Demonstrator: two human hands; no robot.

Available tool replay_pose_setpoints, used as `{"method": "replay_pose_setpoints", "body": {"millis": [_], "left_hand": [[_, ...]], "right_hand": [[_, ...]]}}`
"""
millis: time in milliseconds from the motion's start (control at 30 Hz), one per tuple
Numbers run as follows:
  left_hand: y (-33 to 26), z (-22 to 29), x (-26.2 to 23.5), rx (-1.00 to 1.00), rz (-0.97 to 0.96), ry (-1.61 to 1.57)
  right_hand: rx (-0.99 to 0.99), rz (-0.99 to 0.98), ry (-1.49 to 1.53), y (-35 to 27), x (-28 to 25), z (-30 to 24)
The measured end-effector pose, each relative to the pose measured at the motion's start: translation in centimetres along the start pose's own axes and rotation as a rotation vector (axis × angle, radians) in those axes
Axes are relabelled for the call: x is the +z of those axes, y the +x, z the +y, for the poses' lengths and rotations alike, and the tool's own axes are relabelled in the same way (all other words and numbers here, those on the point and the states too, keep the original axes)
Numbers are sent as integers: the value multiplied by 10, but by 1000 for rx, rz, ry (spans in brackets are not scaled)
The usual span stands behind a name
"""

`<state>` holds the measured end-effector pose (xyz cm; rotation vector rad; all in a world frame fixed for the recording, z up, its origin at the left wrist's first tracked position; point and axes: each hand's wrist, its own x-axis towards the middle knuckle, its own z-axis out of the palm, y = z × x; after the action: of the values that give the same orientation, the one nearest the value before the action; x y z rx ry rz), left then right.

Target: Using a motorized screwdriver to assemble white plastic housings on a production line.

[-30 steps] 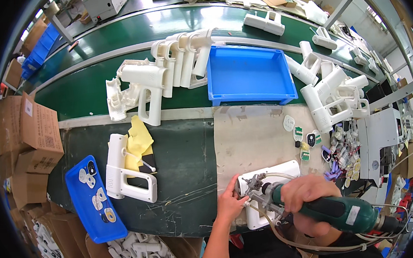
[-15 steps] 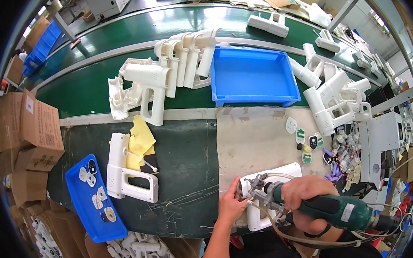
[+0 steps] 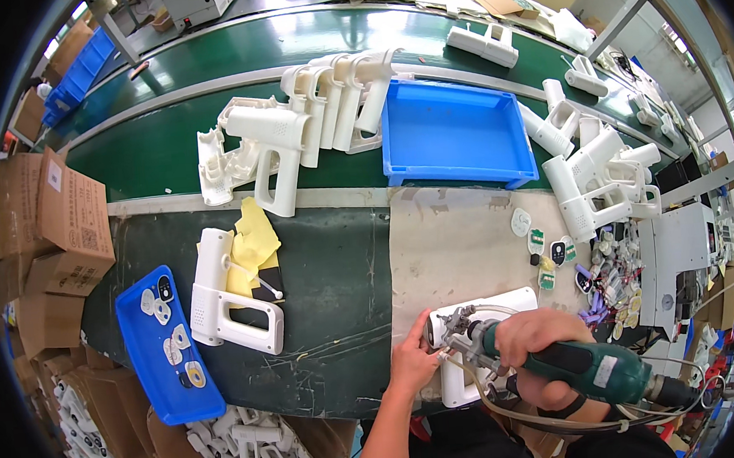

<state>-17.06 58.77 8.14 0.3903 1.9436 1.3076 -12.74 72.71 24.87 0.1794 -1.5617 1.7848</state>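
Observation:
My right hand [image 3: 541, 349] is wrapped around the body of a green and black electric screwdriver [image 3: 594, 372]. Its metal head [image 3: 462, 333], fed by a clear hose, sits over the left end of a white gun-shaped plastic housing [image 3: 500, 302]. That housing lies on the beige mat with its loop handle toward me, partly covered by the tool. At the same end, my left hand [image 3: 412, 364] grips the housing, index finger along its edge and thumb close to the metal head. Whether the tool's tip touches the housing is hidden.
Left stands another white housing [image 3: 235, 319] by a yellow cloth [image 3: 254, 237], beside a blue tray [image 3: 151, 363] of small parts. Ahead are stacked white shells [image 3: 279, 129], a blue bin [image 3: 454, 133] and more housings [image 3: 589, 175]. Circuit boards [image 3: 538, 242] and wired parts [image 3: 612, 271] lie right.
The whole view has shifted slightly. Both hands, the electric screwdriver and the housing keep nearly the same places relative to each other.

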Motion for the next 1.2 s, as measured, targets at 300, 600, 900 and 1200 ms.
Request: {"method": "replay_pose_setpoints", "body": {"millis": [300, 600, 900, 1200], "left_hand": [[1, -13, 2, 44, 10, 26], [-22, 6, 3, 135, 103, -67], [-40, -20, 3, 197, 197, -132], [-42, -19, 19, -166, 28, -506]], "right_hand": [[40, 12, -21, 1, 5, -13], [-14, 113, -4, -8, 15, -54], [122, 107, -57, -26, 21, -68], [125, 134, -58, -37, 17, -38]]}}
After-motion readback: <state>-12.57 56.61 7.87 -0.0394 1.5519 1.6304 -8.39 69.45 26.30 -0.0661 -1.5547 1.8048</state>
